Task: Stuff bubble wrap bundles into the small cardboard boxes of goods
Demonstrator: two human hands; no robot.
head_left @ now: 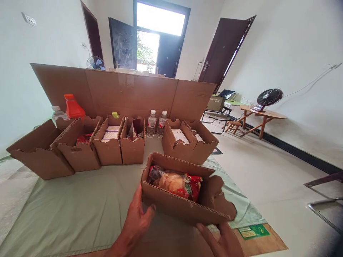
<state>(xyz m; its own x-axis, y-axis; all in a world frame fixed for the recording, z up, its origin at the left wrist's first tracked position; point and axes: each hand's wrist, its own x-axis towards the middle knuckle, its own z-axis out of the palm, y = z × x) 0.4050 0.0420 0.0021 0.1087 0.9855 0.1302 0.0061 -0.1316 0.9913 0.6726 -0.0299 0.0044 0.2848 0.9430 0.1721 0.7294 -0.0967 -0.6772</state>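
Note:
A cardboard box (184, 208) with an open top is tilted at the near middle, lying crosswise with its notched end to the right. Inside it sits a red packet of food (174, 182) with a clear, pale part. My left hand (136, 221) grips the left end of this box, thumb on the near side. My right hand (222, 241) holds the bottom near the right end; most of its fingers are hidden beneath the cardboard.
Several cardboard boxes (132, 151) stand in a row at the back, with a gap between two groups. Two water bottles (152, 125) are in that gap. A red bottle (73, 107) stands behind the left boxes. A tall cardboard panel (128, 89) closes off the far side.

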